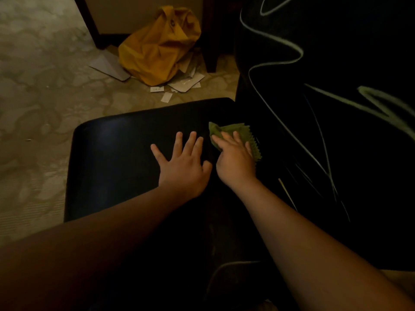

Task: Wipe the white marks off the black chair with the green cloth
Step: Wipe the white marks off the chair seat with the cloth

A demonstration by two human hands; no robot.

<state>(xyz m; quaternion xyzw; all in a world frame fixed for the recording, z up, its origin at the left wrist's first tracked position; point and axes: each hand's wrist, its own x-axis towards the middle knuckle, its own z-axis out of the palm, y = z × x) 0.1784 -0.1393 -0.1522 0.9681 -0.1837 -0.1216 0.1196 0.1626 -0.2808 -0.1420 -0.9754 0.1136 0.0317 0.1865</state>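
Green cloth [233, 135] sits on the black chair [116, 153] seat, near the backrest, pressed flat under the right hand [235, 158]. Left hand [182, 162] lies open, fingers spread, bracing the seat. Looks like mid-wipe on the seat. White marks [278, 46] cover the backrest, untouched; next move probably needs the cloth lifted onto them. No readable labels; yellow bag [157, 46] shows none.

Black chair seat [116, 158], glossy, with pale white squiggles [278, 52] on the black backrest at right. Green cloth [226, 131], zigzag-edged. Mustard-yellow bag [157, 48] far off. Beige carpet [40, 97], mottled with a blotchy pattern. Pale cardboard scraps [110, 66] beside the bag.
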